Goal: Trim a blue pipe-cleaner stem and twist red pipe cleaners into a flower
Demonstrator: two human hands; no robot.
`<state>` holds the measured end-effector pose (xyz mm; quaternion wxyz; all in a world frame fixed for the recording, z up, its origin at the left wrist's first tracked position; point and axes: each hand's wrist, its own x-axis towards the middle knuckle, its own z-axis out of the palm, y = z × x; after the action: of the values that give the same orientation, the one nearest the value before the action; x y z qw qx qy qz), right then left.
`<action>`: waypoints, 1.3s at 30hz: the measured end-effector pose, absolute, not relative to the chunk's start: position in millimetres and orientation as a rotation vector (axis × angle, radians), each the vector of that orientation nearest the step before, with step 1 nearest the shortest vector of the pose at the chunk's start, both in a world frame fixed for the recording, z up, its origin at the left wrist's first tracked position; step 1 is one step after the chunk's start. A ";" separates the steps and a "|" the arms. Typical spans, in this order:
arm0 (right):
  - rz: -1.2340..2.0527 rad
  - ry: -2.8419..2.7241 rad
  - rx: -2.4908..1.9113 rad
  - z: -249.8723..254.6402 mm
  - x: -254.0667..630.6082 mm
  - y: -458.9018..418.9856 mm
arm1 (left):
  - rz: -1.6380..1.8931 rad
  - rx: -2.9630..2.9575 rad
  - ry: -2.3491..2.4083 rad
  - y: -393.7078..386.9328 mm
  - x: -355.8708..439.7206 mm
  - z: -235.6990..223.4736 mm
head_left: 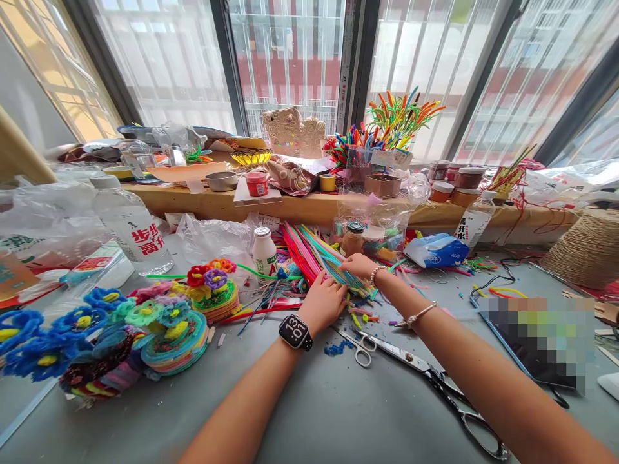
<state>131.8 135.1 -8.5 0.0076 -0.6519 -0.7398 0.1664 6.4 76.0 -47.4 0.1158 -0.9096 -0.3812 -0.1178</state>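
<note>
The left hand (325, 299) and right hand (358, 265), their closure unclear, touch long, multicoloured fuzzy stems (306, 250) on the grey table (217, 393), seemingly light, bendable stems best held around mid-length.

Head view | worn on head | faces forward, down at hands (341, 282)

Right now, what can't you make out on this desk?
All in the head view:
- What the left hand pinches, if anything: hidden by its fingers.
- Dark device's screen: masked by a pixelated block.
- White object: cut off by the right edge.
- Lidded jar's label: too small.
</note>
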 end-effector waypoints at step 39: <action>0.382 -2.405 -2.000 -20.2 126.0 130.2 | -0.448 -2.470 -1.459 94.6 -56.1 -1.7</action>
<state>126.0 130.2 -20.2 -0.0047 -0.6348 -0.7631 0.1211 -56.1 94.6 -1.7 0.1189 -0.8447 -0.4990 -0.1531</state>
